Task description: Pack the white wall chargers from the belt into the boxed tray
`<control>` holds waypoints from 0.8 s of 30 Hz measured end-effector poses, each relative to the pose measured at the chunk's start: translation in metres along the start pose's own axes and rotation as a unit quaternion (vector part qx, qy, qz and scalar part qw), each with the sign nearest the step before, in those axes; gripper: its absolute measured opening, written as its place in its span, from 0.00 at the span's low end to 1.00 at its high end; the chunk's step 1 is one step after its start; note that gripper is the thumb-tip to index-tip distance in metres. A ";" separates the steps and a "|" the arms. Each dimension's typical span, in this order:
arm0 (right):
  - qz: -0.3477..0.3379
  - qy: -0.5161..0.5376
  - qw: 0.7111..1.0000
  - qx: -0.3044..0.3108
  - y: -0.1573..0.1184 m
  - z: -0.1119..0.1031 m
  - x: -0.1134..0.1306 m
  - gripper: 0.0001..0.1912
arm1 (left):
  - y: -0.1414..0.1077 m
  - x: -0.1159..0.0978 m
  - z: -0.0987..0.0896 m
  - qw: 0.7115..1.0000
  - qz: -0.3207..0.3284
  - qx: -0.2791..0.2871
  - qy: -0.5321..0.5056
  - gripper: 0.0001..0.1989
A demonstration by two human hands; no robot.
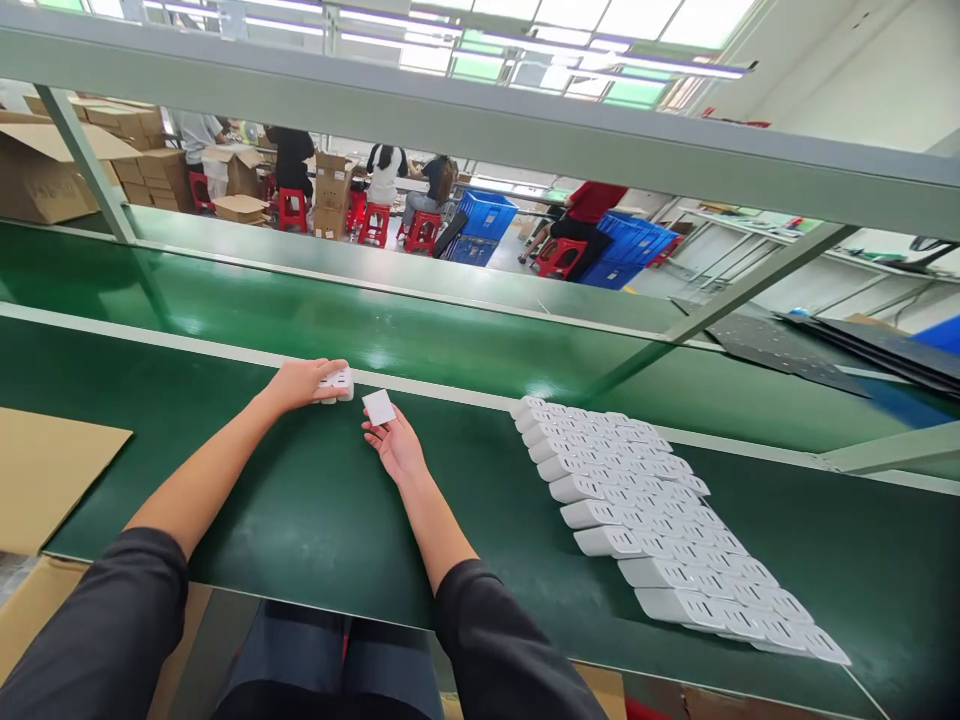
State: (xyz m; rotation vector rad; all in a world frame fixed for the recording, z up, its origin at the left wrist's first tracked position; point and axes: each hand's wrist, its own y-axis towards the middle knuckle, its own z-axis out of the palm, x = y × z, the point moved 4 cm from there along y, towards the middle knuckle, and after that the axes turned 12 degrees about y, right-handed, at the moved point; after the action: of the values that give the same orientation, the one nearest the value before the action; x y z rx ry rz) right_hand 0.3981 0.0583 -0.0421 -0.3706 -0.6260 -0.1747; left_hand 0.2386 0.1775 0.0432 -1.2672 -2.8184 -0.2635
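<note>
My left hand (300, 382) reaches to the back of the green bench, its fingers closed over a small group of white slotted plastic housings (343, 382). Just to the right, my right hand (401, 445) is turned palm up and holds a flat white square piece (379, 407) at its fingertips. A narrow gap separates this piece from the housings. On the right of the bench, many more white slotted housings (637, 490) stand packed together in slanting rows.
A cardboard sheet (60, 470) lies at the bench's left end. Behind the bench runs a glossy green conveyor belt (300, 310) under a pale metal frame (450, 120). Black sheets (885, 350) are stacked at the far right. People on red stools, cartons and blue crates (480, 225) are beyond.
</note>
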 end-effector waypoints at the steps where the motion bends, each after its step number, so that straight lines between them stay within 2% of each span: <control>1: -0.009 -0.001 1.000 0.001 0.002 -0.002 0.002 0.10 | 0.007 0.008 0.003 1.000 -0.006 0.012 0.006 0.28; 3: -0.021 -0.003 1.000 0.013 0.002 -0.004 0.006 0.15 | 0.017 0.020 0.011 0.999 -0.008 0.032 0.016 0.27; 5: -0.033 -0.010 0.999 0.028 0.000 -0.003 0.008 0.26 | 0.023 0.027 0.017 0.999 0.004 0.041 0.022 0.27; 7: -0.044 -0.021 0.998 0.046 -0.003 0.000 0.009 0.38 | 0.026 0.029 0.020 0.999 0.022 0.039 0.023 0.27; 9: -0.046 -0.028 0.996 0.066 -0.006 0.005 0.010 0.45 | 0.025 0.028 0.020 0.999 0.038 0.028 0.022 0.27; 11: -0.043 -0.031 0.995 0.082 -0.008 0.009 0.010 0.44 | 0.021 0.025 0.016 0.999 0.048 0.007 0.020 0.29; 13: -0.047 -0.040 0.994 0.087 -0.009 0.012 0.009 0.39 | 0.012 0.025 0.010 0.998 0.048 -0.024 0.020 0.34; 15: -0.076 -0.073 0.991 0.079 -0.010 0.011 0.008 0.36 | -0.002 0.028 0.005 0.997 0.035 -0.069 0.018 0.38; 17: -0.126 -0.142 0.980 0.066 -0.010 0.008 0.008 0.37 | -0.020 0.035 0.003 0.991 0.008 -0.132 0.004 0.39; 19: -0.181 -0.255 0.949 0.050 -0.007 0.006 0.008 0.38 | -0.040 0.046 0.005 0.981 -0.029 -0.192 -0.023 0.37; 22: -0.240 -0.459 0.855 0.037 0.007 0.014 0.008 0.32 | -0.064 0.060 0.013 0.969 -0.081 -0.229 -0.054 0.34; 24: -0.258 -0.533 0.805 0.036 0.021 0.026 0.006 0.28 | -0.072 0.066 0.012 0.963 -0.107 -0.241 -0.061 0.31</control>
State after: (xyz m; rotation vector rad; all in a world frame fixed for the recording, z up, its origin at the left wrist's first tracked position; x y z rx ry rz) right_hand 0.3947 0.0873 -0.0248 -0.1843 -1.8586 -0.4733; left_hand 0.1416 0.1818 0.0281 -1.0591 -3.1163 -0.9623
